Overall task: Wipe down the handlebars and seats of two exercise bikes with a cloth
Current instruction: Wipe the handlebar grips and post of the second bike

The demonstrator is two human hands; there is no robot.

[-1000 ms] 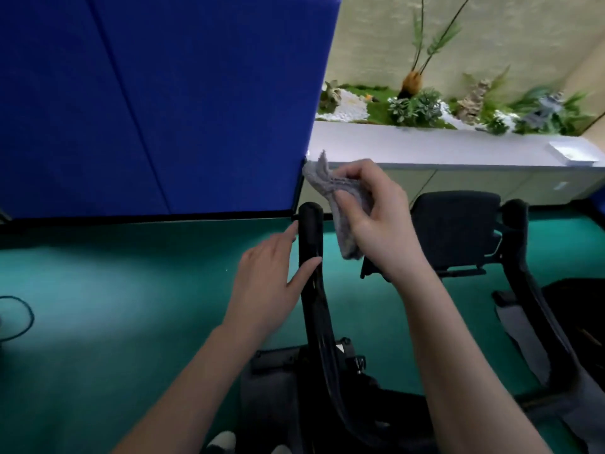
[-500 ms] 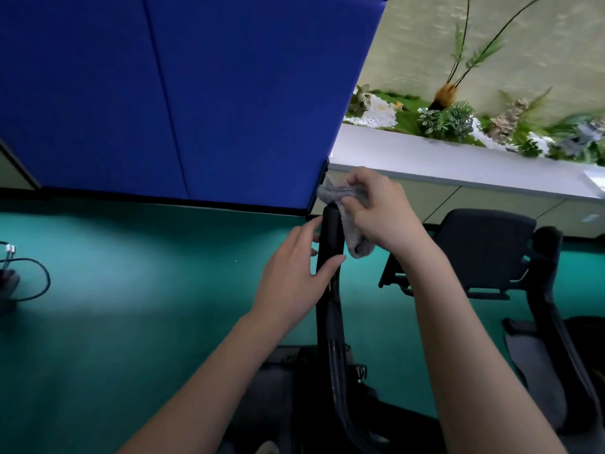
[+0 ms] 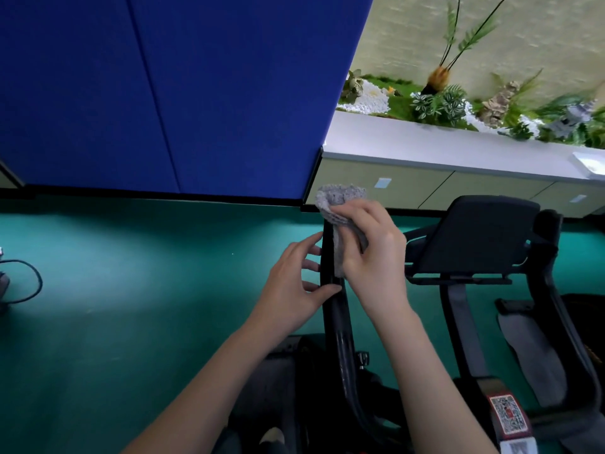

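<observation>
Grey terry cloth (image 3: 340, 198), likely limp, is pinched in the right hand (image 3: 373, 257) over the stiff black handlebar (image 3: 338, 317), clasped by the left hand (image 3: 291, 290).

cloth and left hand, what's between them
The handlebar, seen in the head view: the left hand holds its left side, and the right hand presses the cloth against its right.
</observation>
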